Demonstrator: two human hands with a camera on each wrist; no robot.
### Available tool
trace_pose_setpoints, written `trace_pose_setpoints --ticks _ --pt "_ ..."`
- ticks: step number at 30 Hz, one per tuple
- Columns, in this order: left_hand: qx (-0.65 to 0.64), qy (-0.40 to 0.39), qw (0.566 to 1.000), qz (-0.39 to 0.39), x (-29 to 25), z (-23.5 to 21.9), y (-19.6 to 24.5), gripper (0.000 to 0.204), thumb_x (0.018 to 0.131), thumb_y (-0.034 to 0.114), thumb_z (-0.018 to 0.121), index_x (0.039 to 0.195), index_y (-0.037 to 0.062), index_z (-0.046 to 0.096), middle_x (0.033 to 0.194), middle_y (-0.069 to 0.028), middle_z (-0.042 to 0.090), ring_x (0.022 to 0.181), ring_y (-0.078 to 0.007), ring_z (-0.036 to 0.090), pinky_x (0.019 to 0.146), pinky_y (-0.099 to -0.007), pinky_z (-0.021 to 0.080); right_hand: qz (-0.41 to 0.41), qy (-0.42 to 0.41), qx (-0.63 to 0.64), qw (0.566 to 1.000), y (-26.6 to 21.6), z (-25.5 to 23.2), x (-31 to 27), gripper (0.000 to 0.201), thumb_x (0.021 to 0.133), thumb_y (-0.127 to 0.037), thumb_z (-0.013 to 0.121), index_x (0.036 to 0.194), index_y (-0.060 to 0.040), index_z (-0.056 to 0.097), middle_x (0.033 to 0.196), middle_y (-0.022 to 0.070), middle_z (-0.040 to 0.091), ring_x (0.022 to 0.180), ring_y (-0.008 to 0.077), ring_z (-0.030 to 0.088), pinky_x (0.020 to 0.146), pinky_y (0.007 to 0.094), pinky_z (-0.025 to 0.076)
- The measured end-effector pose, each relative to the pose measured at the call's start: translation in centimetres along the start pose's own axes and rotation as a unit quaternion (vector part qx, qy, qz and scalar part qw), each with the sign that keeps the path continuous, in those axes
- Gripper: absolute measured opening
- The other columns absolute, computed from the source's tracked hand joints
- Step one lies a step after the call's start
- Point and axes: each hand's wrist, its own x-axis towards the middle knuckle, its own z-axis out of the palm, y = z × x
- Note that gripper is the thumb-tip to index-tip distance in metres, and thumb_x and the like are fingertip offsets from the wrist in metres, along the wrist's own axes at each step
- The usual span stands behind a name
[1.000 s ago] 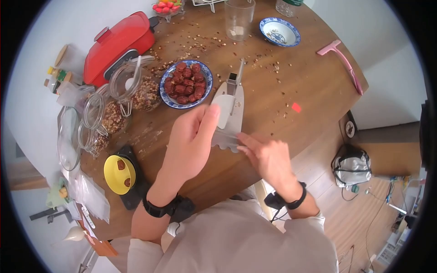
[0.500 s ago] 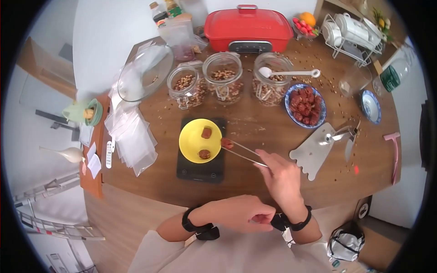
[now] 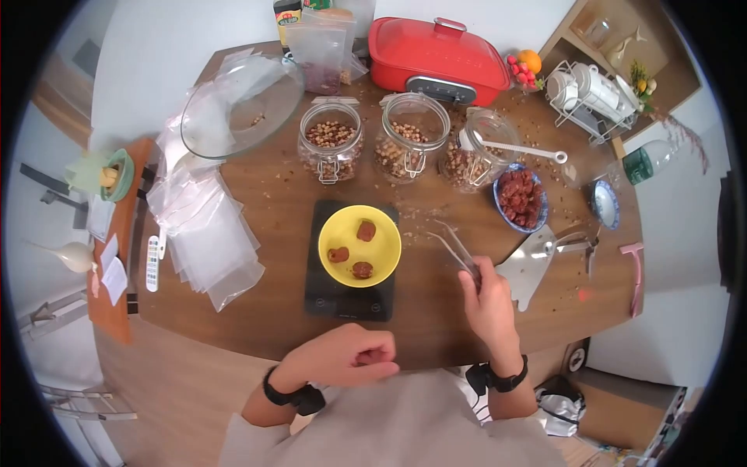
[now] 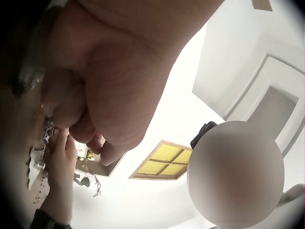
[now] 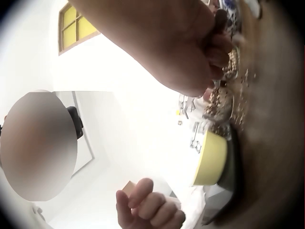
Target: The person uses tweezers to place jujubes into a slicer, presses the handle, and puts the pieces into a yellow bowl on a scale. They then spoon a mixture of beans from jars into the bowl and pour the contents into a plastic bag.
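My right hand (image 3: pixel 492 310) grips metal tongs (image 3: pixel 456 249), their two tips apart with nothing between them, over the table right of a yellow bowl. Three red dates (image 3: pixel 366 229) lie inside that yellow bowl (image 3: pixel 342 227), which stands on a black kitchen scale (image 3: pixel 348 307). In front of the scale, near the table edge, my left hand (image 3: pixel 341 356) hangs with loosely curled fingers and holds nothing. A blue-and-white bowl (image 3: pixel 496 204) heaped with red dates is beyond my right hand. Beside that hand lies a flat metal plate (image 3: pixel 526 268) with a lever mechanism.
Three glass jars (image 3: pixel 331 159) of nuts or beans stand behind the scale, a white spoon (image 3: pixel 517 146) on the right one. Clear plastic bags (image 3: pixel 206 237) and a glass lid (image 3: pixel 233 148) lie left. A red cooker (image 3: pixel 436 58) stands behind. A pink peeler (image 3: pixel 636 276) lies far right.
Both hands left the metal plate; the tongs carried a date to the yellow bowl. It now holds three dates instead of two, and the tongs are drawn back right. My left hand moved left.
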Motion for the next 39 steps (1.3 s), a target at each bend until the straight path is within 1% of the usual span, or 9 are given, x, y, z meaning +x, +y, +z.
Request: trace_pose_setpoints --ticks 6,8,11,14,15,29,32,35,39 --pt "-0.047 0.277 0.959 -0.043 -2.9 -2.7 -1.4 0.019 0.094 0.008 0.066 0.083 0.0068 0.050 0.065 0.0075 0.043 0.058 -0.0021 0.037 0.052 -0.0216 0.028 0.118 0.015 -0.114 0.986 5.6 -2.5 -1.5 0.031 0.086 -0.022 0.078 0.102 -0.0034 0.058 0.074 0.0185 0.067 0.070 0.0400 0.066 0.062 0.0443 0.050" --pt "-0.037 0.379 0.922 -0.070 -2.6 -3.8 -2.3 0.018 0.094 0.007 0.065 0.085 0.0072 0.050 0.067 0.0087 0.043 0.061 -0.0006 0.037 0.054 -0.0198 0.028 0.091 0.034 -0.135 0.986 7.0 -2.9 -1.5 0.034 0.081 -0.022 0.082 0.101 -0.0051 0.060 0.074 0.0162 0.068 0.070 0.0373 0.067 0.063 0.0434 0.052" --pt "0.114 0.465 0.869 -0.125 -2.3 -5.4 -3.8 0.014 0.095 0.014 0.067 0.097 0.0046 0.057 0.064 0.0013 0.051 0.056 -0.0083 0.047 0.053 -0.0258 0.038 0.044 0.032 -0.154 0.987 7.7 -3.4 -1.0 0.031 0.081 -0.020 0.080 0.105 -0.0085 0.063 0.077 0.0139 0.070 0.070 0.0353 0.068 0.065 0.0428 0.054" --pt "0.283 0.457 0.817 -0.208 -1.5 -5.7 -3.3 0.025 0.095 0.021 0.067 0.114 0.0059 0.058 0.064 -0.0054 0.056 0.060 -0.0214 0.058 0.057 -0.0352 0.045 0.011 -0.010 -0.158 0.987 8.0 -3.5 -0.2 0.031 0.080 -0.014 0.076 0.109 -0.0128 0.066 0.080 0.0118 0.072 0.073 0.0336 0.068 0.069 0.0430 0.056" --pt "0.304 0.442 0.811 -0.232 -1.4 -5.7 -3.9 0.036 0.096 0.026 0.064 0.126 0.0081 0.056 0.069 -0.0109 0.061 0.068 -0.0332 0.062 0.063 -0.0448 0.048 -0.001 -0.026 -0.169 0.985 8.8 -3.3 0.0 0.032 0.080 -0.013 0.075 0.110 -0.0140 0.067 0.081 0.0112 0.073 0.074 0.0332 0.069 0.070 0.0432 0.056" --pt "0.348 0.365 0.835 -0.220 1.0 -5.5 -3.5 0.036 0.098 0.021 0.058 0.133 0.0114 0.054 0.083 -0.0177 0.069 0.080 -0.0412 0.066 0.072 -0.0504 0.051 0.037 -0.013 -0.179 0.983 11.1 -5.2 -0.5 0.024 0.085 -0.009 0.067 0.108 -0.0118 0.066 0.077 0.0171 0.070 0.074 0.0377 0.068 0.069 0.0461 0.055" --pt "0.363 0.349 0.835 -0.220 1.9 -4.8 -3.5 0.038 0.099 0.022 0.058 0.135 0.0123 0.052 0.084 -0.0180 0.070 0.080 -0.0426 0.066 0.072 -0.0524 0.051 0.096 0.012 -0.022 0.995 9.3 -5.7 -0.6 0.017 0.090 -0.011 0.067 0.104 -0.0038 0.062 0.075 0.0200 0.068 0.072 0.0403 0.067 0.065 0.0446 0.052" --pt "0.376 0.337 0.837 -0.210 2.7 -4.0 -3.7 0.039 0.099 0.024 0.057 0.136 0.0130 0.050 0.085 -0.0199 0.070 0.080 -0.0437 0.067 0.072 -0.0539 0.051 0.054 0.121 0.019 0.991 9.9 -3.9 -0.7 0.021 0.094 -0.014 0.067 0.104 0.0017 0.057 0.073 0.0223 0.065 0.071 0.0427 0.066 0.061 0.0444 0.049" --pt "0.383 0.326 0.835 -0.223 3.0 -3.4 -3.8 0.041 0.099 0.027 0.057 0.136 0.0136 0.049 0.084 -0.0231 0.069 0.081 -0.0450 0.067 0.072 -0.0549 0.052 0.100 0.100 -0.076 0.987 8.9 -3.6 0.8 0.028 0.095 -0.022 0.068 0.105 -0.0001 0.053 0.076 0.0232 0.068 0.072 0.0449 0.067 0.063 0.0488 0.051"
